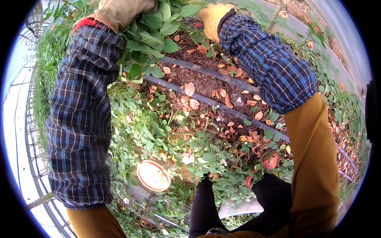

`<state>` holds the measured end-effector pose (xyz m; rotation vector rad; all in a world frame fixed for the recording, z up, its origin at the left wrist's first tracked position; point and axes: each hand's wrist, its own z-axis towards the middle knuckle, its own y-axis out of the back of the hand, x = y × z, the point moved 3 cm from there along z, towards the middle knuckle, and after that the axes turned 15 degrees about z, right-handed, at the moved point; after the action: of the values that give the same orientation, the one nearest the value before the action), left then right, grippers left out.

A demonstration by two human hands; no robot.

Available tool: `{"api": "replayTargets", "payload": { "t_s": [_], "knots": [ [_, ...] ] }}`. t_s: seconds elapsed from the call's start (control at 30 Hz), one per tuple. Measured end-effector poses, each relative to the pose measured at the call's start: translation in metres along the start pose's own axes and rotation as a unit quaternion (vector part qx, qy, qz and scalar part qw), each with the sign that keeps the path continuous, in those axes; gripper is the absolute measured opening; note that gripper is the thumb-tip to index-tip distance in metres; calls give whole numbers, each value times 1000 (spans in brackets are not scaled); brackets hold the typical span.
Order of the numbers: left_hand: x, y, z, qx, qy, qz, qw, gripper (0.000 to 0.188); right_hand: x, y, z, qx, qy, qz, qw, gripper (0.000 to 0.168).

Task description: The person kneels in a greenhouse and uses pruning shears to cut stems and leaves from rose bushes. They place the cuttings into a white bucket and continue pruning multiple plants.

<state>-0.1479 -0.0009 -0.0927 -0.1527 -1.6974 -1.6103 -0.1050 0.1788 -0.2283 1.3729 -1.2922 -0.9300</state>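
Observation:
My left hand (126, 10), in a tan work glove, is at the top edge against a bunch of broad-leaved green stems (154, 29); its fingers are cut off or hidden, so its grip cannot be made out. To the right, my right hand (215, 21), in a yellow glove, reaches among leaves at the far side of the bed. Its fingertips are hidden. Blue plaid sleeve covers (80, 119) reach from the gloves to above both elbows. Between the arms lie two dark irrigation pipes (214, 102) on brown soil with dry fallen leaves (189, 89).
Low rose-like plants with cut stems (160, 131) fill the near side, close to my legs (205, 205). A round, red-rimmed white object (153, 175) lies among them. Pale sheeting (294, 26) edges the bed at right; a greenhouse frame (32, 157) rises at left.

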Motion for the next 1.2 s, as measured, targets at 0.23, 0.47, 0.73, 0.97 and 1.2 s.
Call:
{"api": "replayTargets", "payload": {
  "t_s": [0.23, 0.47, 0.73, 0.97, 1.2],
  "knots": [
    [-36, -27, 115, -20, -176, -56, 983, 6, -3, -56, 21, -66, -32, -7, 997, 21],
    [-93, 1, 150, -40, -150, 104, 982, 6, -9, -53, -23, -15, -10, -17, 1000, 20],
    [-29, 26, 67, -52, -36, -55, 997, 16, -133, 6, -182, -43, -53, 158, 985, 33],
    [28, 28, -130, -79, 191, -283, 937, 26, -243, -18, -246, -18, -154, 57, 986, 40],
    [-27, 45, -265, 95, 162, -143, 972, 26, -279, -116, -163, 249, -171, -85, 950, 32]
  ]
}}
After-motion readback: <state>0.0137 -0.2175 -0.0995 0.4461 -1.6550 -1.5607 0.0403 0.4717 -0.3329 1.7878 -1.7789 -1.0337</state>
